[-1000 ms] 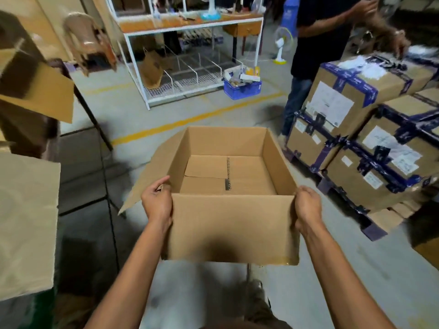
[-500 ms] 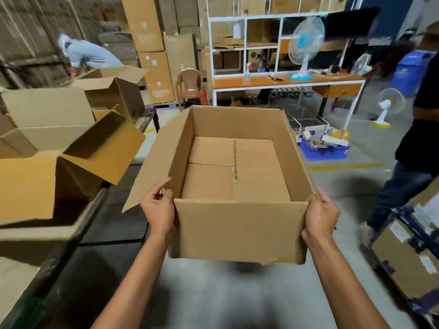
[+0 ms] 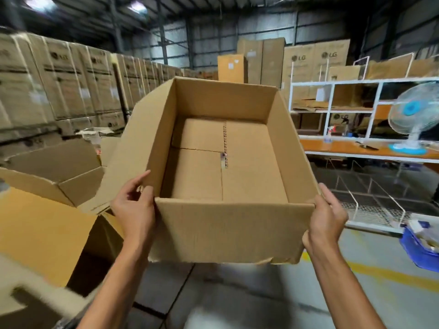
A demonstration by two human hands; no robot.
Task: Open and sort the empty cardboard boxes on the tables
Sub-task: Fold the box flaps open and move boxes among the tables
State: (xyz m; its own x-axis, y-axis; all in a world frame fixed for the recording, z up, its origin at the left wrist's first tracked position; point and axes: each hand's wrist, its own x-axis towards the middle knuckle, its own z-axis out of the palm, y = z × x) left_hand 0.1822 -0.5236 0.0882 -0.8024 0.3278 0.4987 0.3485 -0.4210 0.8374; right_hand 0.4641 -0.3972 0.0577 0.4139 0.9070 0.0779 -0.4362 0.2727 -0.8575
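Along the left, stacked high in rows: a wall of large cartons (image 3: 71,74) with printed logos, all closed. Far behind, toward the middle and right: more tall cartons (image 3: 273,60), also closed. At the right: a white shelf rack (image 3: 356,81), with flattened cardboard (image 3: 308,104) lying in one compartment.

In the middle, held up in the air and tilted with the opening toward the camera: the cardboard box (image 3: 228,233). Open on top, with nothing inside. Only the closed bottom flaps to see there, with a dark strip along the seam, tape or staples, hard to tell which. Left flap (image 3: 128,162) spread outward.

Lower at the left: other open boxes (image 3: 54,162), flaps standing up, insides in shadow, contents not seen.

On the orange tabletop (image 3: 344,148) under the rack: a standing fan (image 3: 413,115) and, well apart from it, a small spray bottle (image 3: 329,136), upright. Below, on the floor: a wire rack (image 3: 370,207). At the right edge: a blue crate (image 3: 418,250) holding small things, too blurred to name.

Left hand (image 3: 134,207) at the near left corner of the box, fingers (image 3: 139,181) curled on the wall and flap there. Right hand (image 3: 327,217) at the near right corner, thumb laid along the upper edge, gripping the wall, fingers mostly hidden behind it.
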